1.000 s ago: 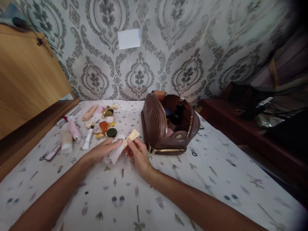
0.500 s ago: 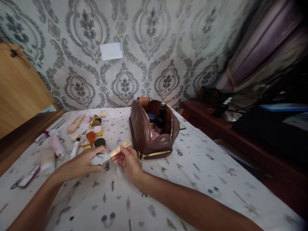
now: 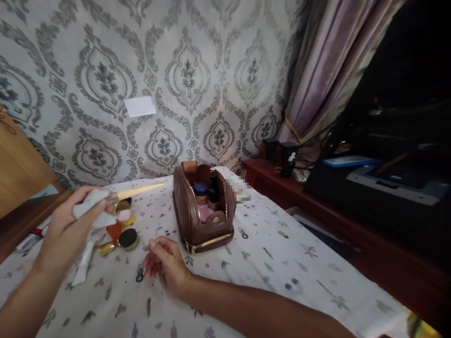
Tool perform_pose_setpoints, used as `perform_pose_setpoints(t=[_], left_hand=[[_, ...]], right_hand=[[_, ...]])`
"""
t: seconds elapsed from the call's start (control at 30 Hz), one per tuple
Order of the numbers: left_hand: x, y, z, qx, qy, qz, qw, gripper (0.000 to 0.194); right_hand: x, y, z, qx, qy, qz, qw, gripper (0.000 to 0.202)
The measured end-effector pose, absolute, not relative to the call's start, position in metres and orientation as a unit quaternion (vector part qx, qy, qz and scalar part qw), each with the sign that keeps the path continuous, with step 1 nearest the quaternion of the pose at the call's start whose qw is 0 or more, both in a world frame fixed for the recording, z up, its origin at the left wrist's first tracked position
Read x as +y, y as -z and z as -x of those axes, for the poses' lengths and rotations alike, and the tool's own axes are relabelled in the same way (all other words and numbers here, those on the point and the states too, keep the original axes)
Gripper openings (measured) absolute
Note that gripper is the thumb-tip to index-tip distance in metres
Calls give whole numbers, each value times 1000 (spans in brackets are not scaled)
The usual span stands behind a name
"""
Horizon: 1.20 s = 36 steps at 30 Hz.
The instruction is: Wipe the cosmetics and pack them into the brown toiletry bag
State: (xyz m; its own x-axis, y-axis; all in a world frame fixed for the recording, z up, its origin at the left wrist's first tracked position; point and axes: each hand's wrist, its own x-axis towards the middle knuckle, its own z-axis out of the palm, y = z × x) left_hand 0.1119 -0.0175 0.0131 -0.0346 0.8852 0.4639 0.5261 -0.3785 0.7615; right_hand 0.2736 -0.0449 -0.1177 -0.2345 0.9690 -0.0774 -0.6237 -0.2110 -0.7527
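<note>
Yellow and narrow, the strip (image 3: 141,189) juts from the fingertips of the raised left hand (image 3: 66,227), which grips it together with a white cloth (image 3: 94,206)! Over to the right hand (image 3: 167,265): nothing visible in it, fingers loosely curled, low by the bedding (image 3: 275,281), just in front of the open brown bag (image 3: 190,223). The strip points toward that bag, on the far side of the right hand. Hard to see here: the cloth and left hand cover the strip's near end, the left forearm is cut off, and a pixelated patch blurs whatever lies beside the bag. And what a change: half a second ago, the right hand held the strip; now it has let go.
</note>
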Motion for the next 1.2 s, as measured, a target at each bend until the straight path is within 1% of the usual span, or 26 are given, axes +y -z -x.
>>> perform_pose_setpoints(t=[0.07, 0.1, 0.23, 0.33, 0.43, 0.5, 0.7, 0.97, 1.2], left_hand=[[-15, -35, -130, 497, -500, -672, 228, 33], [-13, -45, -142, 486, -481, -695, 224, 31], [-5, -76, -195, 424, -370, -812, 155, 19], [6, -83, -232, 359, -333, -861, 134, 17], [20, -82, -261, 319, -306, -893, 87, 13], [27, -80, -276, 317, -276, -905, 63, 11], [43, -69, -311, 341, -193, -920, 9, 19], [58, -48, -335, 366, -155, -918, -16, 22], [63, -39, -346, 398, -118, -909, -22, 17]], right_hand=[[-45, 118, -274, -311, -722, 284, 549, 64], [-45, 118, -274, -315, -722, 284, 547, 63], [-46, 120, -275, -329, -721, 282, 540, 62], [-47, 121, -275, -335, -722, 278, 538, 62], [-46, 122, -274, -342, -721, 276, 536, 63], [-45, 122, -274, -344, -722, 279, 532, 64], [-44, 123, -274, -353, -723, 279, 525, 64], [-44, 122, -274, -360, -723, 279, 520, 67], [-44, 121, -275, -370, -721, 279, 516, 65]])
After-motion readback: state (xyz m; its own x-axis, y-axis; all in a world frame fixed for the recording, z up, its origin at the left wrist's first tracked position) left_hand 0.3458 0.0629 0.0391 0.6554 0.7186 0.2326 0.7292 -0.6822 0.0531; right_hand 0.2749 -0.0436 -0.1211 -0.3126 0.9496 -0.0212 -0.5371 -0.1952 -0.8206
